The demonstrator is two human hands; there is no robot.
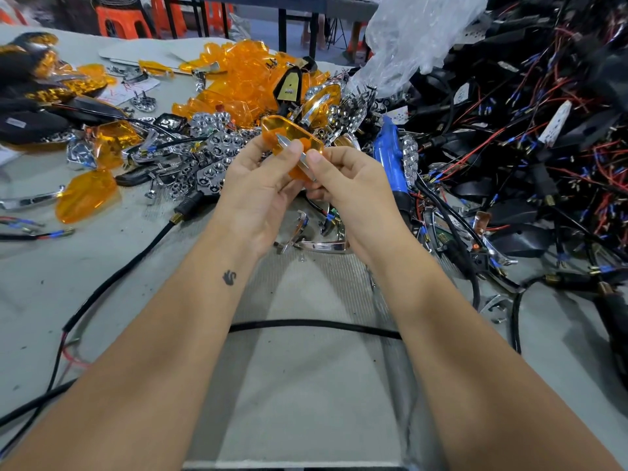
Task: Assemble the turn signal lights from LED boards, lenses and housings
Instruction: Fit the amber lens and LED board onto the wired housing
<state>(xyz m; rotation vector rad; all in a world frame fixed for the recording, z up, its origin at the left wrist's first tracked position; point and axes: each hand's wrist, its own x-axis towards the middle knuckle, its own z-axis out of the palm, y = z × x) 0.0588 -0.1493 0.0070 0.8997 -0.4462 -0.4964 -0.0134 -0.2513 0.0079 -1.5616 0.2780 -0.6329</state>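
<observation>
Above the middle of the table, both hands hold an orange lens with a thin chrome trim strip lying across it. My left hand grips the lens from the left, thumb on top. My right hand pinches the chrome strip and the lens's right side. Behind the hands lies a heap of orange lenses, chrome honeycomb reflectors and more chrome strips. Black housings with red and black wires pile up on the right.
A blue electric screwdriver lies right of my hands, its black cable crossing the grey table. Finished black lights sit far left. A loose lens and a clear plastic bag are also in view. Orange stools stand behind.
</observation>
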